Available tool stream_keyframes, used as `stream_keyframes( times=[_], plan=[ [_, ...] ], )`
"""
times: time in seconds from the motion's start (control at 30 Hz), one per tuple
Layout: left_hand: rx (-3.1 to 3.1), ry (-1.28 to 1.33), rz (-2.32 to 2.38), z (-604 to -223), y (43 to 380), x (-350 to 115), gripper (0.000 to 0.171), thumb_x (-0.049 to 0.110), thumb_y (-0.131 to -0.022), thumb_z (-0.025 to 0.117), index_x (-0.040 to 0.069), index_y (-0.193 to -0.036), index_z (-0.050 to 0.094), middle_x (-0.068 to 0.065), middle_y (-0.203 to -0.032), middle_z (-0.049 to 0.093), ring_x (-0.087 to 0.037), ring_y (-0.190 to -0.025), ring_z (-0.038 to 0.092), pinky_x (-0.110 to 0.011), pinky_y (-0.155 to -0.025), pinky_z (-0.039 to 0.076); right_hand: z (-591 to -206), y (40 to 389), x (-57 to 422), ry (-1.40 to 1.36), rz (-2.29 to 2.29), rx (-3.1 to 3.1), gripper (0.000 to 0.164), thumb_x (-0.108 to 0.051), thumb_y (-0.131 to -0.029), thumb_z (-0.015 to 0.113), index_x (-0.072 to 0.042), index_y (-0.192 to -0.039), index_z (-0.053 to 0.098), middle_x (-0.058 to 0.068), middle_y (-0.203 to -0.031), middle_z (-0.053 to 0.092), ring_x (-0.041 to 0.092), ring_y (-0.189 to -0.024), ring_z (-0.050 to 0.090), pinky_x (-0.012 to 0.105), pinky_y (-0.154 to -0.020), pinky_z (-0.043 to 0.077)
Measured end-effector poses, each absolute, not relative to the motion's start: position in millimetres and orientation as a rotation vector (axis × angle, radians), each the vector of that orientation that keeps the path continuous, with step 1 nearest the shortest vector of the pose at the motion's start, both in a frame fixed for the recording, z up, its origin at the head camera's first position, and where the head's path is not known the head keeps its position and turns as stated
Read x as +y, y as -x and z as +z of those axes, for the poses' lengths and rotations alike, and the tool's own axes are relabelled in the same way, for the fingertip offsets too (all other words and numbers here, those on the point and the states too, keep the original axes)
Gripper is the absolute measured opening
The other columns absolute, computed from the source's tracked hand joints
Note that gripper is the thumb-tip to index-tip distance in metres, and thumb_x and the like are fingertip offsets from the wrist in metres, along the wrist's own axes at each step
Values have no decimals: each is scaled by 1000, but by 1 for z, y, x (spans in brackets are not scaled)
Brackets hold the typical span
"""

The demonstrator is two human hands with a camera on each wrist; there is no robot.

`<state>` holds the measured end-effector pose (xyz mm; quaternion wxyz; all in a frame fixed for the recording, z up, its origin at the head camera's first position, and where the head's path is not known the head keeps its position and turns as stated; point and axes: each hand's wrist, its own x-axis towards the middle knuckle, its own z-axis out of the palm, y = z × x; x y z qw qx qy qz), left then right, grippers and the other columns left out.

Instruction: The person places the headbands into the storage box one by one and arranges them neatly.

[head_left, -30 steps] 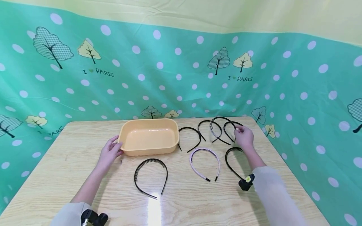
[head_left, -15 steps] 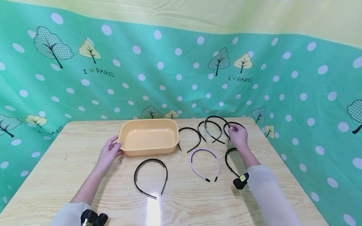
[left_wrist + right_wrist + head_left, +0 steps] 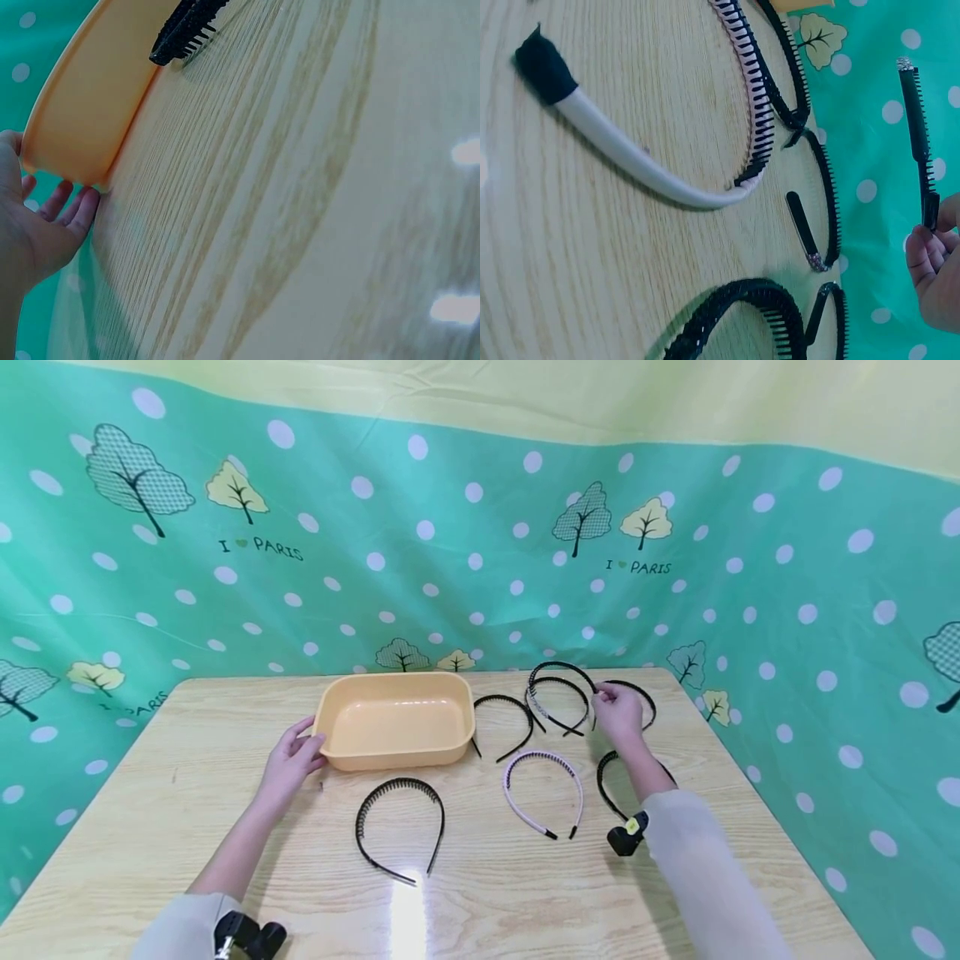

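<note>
My left hand (image 3: 288, 765) grips the left end of a yellow-orange plastic basin (image 3: 397, 762), thumb over its rim. In the left wrist view, the fingertips (image 3: 84, 214) touch the basin's lower corner. My right hand (image 3: 619, 714) pinches one arm of a black toothed headband (image 3: 564, 665) with a sparkly silver part. In the right wrist view this headband (image 3: 916, 120) is raised off the table, its teeth to the right. It hangs over another black headband (image 3: 573, 682) lying at the back. A lilac headband (image 3: 543, 755) lies in front of the right hand.
One black headband (image 3: 405, 785) lies before the basin, and another (image 3: 504, 699) lies against its right side. Two more black headbands, one farther back (image 3: 652, 702) and one nearer (image 3: 606, 777), lie partly behind the right arm. A polka-dot curtain (image 3: 480, 568) borders the wooden table (image 3: 510, 893).
My right hand has moved left with the black headband, which now hangs over the headband at the back. My left hand and the basin have stayed in place.
</note>
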<state>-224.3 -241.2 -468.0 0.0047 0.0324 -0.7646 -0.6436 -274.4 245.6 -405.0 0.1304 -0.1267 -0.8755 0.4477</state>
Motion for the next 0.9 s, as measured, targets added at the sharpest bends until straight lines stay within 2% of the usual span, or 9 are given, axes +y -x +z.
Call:
stream_keyframes(
  times=[0.7,0.9],
  plan=[
    [-2391,-87,-2000,-468,224,-240,64,36,-98,46,4,-148,22,-30,-131,41,9,-85,58,-16,-81,55,-403,281,210,318,1391,-2564,32,-9,-90,51,-2,-120,61,5,-94,55,14,-81,49,17,-62,44],
    [-2377,-84,-2010,-468,224,-240,64,36,-98,46,2,-147,22,-30,-132,41,9,-84,58,-16,-80,55,-404,284,201,303,1435,-2556,33,-9,-88,53,-5,-120,62,5,-92,55,13,-77,49,17,-57,43]
  ],
)
